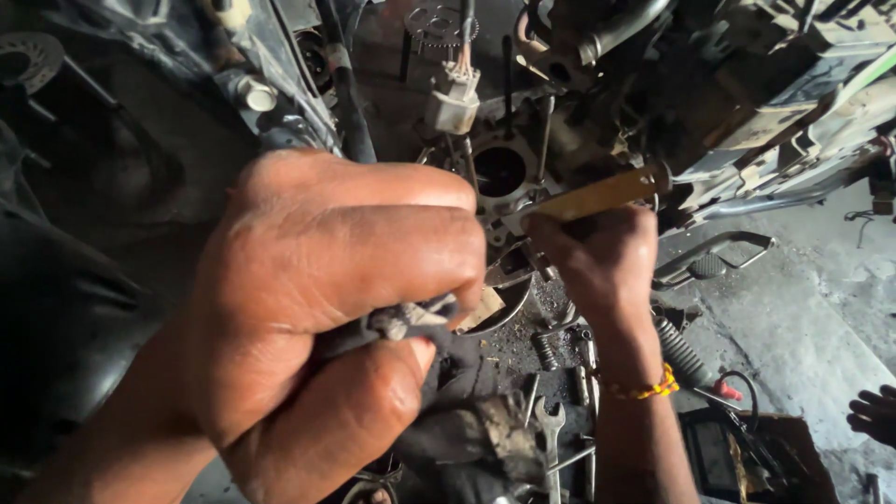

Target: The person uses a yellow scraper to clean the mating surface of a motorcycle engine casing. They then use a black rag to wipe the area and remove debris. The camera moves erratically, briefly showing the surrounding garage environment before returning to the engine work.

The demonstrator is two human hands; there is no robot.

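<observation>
My left hand (317, 308) fills the near left of the view, its fingers closed around a dark greasy part (411, 322) with a small metal end. Farther off, my right hand (602, 266) grips a tool with a yellowish translucent handle (602, 194), a screwdriver by its look. The tool points left toward a round opening (499, 171) in a dirty engine assembly (560, 103). A yellow bead bracelet (649, 387) circles my right wrist. A white plug connector (453, 101) hangs just above the opening.
Spanners (551, 439), a coil spring (544, 350) and small metal parts lie on the grimy floor below my hands. A foot peg (714, 261) juts out at right. A dark box (747, 457) sits at lower right. Another person's fingers (875, 413) show at the right edge.
</observation>
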